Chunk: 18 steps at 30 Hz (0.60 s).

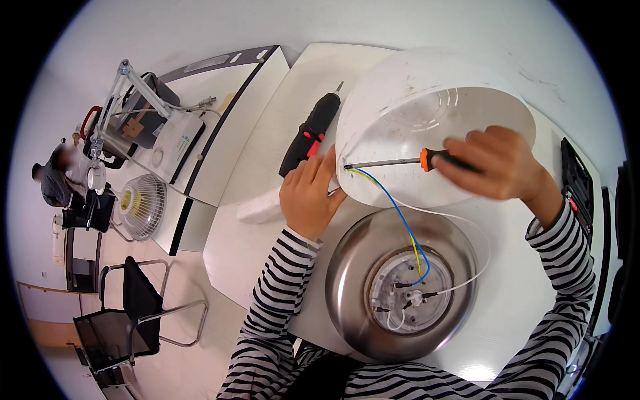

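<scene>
My right hand (493,163) is closed around the black-and-orange handle of a screwdriver (393,162). The screwdriver's shaft lies nearly level, its tip at the inner left wall of a large white plastic shell (393,87). With its fingers on the shell's left edge, my left hand (310,197) grips it; a white protruding piece (260,208) sticks out beside that hand. A blue wire (400,212), a yellow-green wire and a white wire run from near the tip to a round brushed-metal base (347,287). In its centre sits a disc with wire connectors (417,298).
A black-and-red power screwdriver (311,133) lies left of the shell. An open black tool case (577,190) stands at the right edge. To the left are a desk with a white lamp (177,143), a caged fan-like unit (142,207), a chair (140,307) and another person (60,177).
</scene>
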Tool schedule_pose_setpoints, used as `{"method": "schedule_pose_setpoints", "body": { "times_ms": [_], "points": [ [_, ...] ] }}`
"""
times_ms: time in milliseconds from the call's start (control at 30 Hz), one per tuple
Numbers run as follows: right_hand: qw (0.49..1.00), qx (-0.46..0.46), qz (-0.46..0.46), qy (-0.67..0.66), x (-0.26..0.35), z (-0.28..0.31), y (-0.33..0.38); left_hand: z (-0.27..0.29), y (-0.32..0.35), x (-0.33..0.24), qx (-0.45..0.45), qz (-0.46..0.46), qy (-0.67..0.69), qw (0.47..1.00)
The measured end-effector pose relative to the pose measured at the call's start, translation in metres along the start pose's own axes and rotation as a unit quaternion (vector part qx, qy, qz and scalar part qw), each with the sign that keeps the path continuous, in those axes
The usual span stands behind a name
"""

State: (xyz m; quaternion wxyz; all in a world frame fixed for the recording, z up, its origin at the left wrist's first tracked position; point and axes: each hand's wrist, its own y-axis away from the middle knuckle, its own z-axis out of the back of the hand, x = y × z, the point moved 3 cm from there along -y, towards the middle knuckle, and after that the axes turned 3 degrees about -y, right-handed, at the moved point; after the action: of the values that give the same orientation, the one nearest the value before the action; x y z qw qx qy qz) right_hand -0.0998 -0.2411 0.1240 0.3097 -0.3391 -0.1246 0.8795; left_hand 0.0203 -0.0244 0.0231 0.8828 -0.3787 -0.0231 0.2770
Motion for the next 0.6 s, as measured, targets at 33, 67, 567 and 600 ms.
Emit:
{"method": "schedule_pose_setpoints", "body": {
  "times_ms": [33, 67, 567, 600],
  "points": [
    [1.000, 0.000, 0.002, 0.013, 0.001, 0.000, -0.001, 0.000, 0.000, 0.000, -0.008, -0.003, -0.002, 1.000],
    [1.000, 0.000, 0.004, 0.025, 0.003, -0.001, -0.001, 0.000, -0.001, -0.001, -0.016, -0.005, -0.004, 1.000],
    [0.552, 0.113, -0.641, -0.522, -0.032, -0.016, -0.004, 0.002, -0.001, -0.002, -0.025, -0.015, -0.008, 1.000],
    [0.544, 0.050, -0.660, -0.515, -0.033, -0.009, -0.007, 0.002, -0.001, -0.003, -0.021, -0.013, -0.004, 1.000]
  ]
}}
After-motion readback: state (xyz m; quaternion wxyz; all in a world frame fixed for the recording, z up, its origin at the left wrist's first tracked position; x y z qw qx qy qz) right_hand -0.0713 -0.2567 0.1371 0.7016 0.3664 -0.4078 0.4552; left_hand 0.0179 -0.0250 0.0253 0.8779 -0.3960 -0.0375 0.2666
